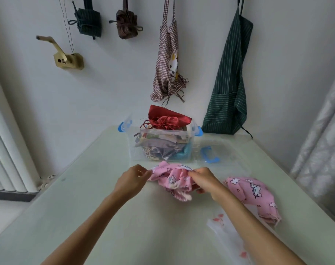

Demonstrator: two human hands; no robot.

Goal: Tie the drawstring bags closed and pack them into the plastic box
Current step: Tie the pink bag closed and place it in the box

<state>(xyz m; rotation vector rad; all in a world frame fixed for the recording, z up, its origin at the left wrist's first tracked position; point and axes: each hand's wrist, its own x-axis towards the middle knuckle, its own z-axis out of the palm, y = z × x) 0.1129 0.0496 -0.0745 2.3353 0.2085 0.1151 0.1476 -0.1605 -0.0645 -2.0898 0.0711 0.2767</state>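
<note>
My left hand [133, 179] had its fingertips pinched on the left edge of the pink cat-print bag [172, 180], perhaps on its cord, though I could not tell; my right hand [202, 178] had its fingers curled into the gathered cloth at the bag's right side. The bag lay bunched between my hands on the table [86, 207], just in front of the plastic box [163, 144], its mouth gathered but, as far as I could judge, not yet knotted. The box itself was already heaped with bags, a cinched red satin bag [167, 120] sitting on top above the rim, so I judged most of the packing done. Right of the box and near it, a second pink bag with a unicorn print [252, 196] lay flat and loose, apparently waiting to be tied. Just right of the box lay its clear lid [220, 153] with a blue handle. Well in front of the box and to the right lay a clear plastic sleeve [228, 234] with red marks. Behind the box, a checked apron [169, 64] and a green striped apron [230, 83] hung on the wall. Nothing blocked the way to the box, though I judged the heap left little room on top.
</note>
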